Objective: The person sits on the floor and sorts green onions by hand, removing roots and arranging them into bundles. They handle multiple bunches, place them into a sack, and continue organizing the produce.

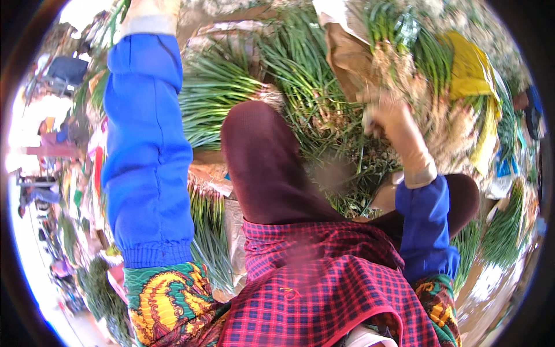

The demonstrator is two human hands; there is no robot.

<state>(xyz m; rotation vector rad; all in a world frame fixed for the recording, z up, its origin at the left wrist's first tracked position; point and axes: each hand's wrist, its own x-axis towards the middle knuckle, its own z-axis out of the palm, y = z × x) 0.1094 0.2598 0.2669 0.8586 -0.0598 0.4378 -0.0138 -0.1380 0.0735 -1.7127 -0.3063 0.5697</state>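
My left arm reaches to the top edge, and only the gloved wrist end of my left hand (151, 12) shows there; its fingers are out of view. Green onion leaves (118, 19) appear just beside it. My right hand (387, 110), in a pale glove, is blurred by motion in front of the onions' pale roots (403, 71). Whether its fingers hold anything is not clear. To its left lies a bundle of green onions (310, 82), roots towards me. Another bundle (225, 93) lies sideways beside my raised knee. A brown sheet (347, 56) stands between the bundles.
Loose leaf trimmings (347, 169) cover the ground between my legs. A yellow plastic sack (470, 65) lies at upper right among more rooted onions. Further onion bundles (210, 230) flank me at left and right (505, 230). Other people (58, 134) are in the left background.
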